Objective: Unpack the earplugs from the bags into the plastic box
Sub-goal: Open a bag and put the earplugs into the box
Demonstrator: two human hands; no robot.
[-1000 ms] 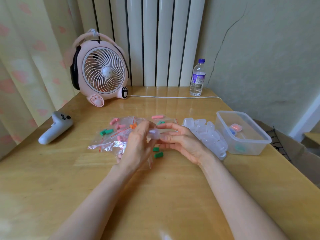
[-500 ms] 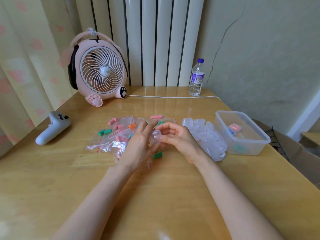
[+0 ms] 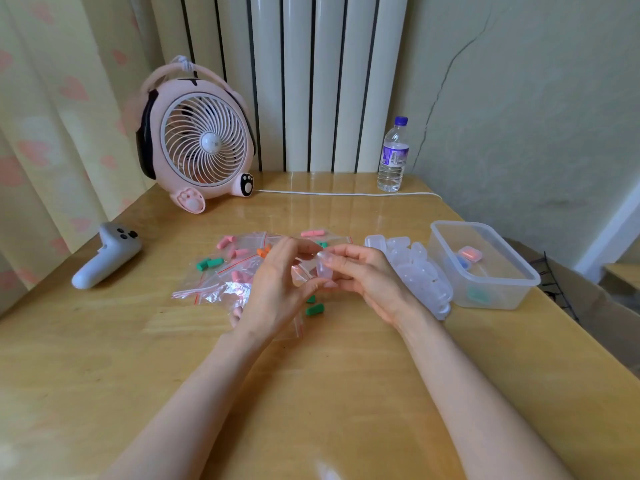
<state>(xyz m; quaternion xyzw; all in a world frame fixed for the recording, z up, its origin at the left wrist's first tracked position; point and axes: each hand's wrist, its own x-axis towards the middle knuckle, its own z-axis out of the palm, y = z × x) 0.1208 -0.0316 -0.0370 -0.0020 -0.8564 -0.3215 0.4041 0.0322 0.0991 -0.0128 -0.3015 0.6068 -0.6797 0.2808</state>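
- holding what, those two hands?
- a small clear case [image 3: 325, 270]. the left hand [image 3: 277, 289] pinches it with thumb and fingers. the right hand [image 3: 363, 275] has its fingers curled round it.
- where are the earplugs?
- two green earplugs [image 3: 314, 309] lie on the table [image 3: 311, 393], just under the hands. more sit in the bags [image 3: 221, 285] on the left.
- and the plastic box [image 3: 485, 296]?
- it stands on the right, beside a pile of clear cases [image 3: 422, 271]. a pink case [image 3: 470, 253] lies inside.
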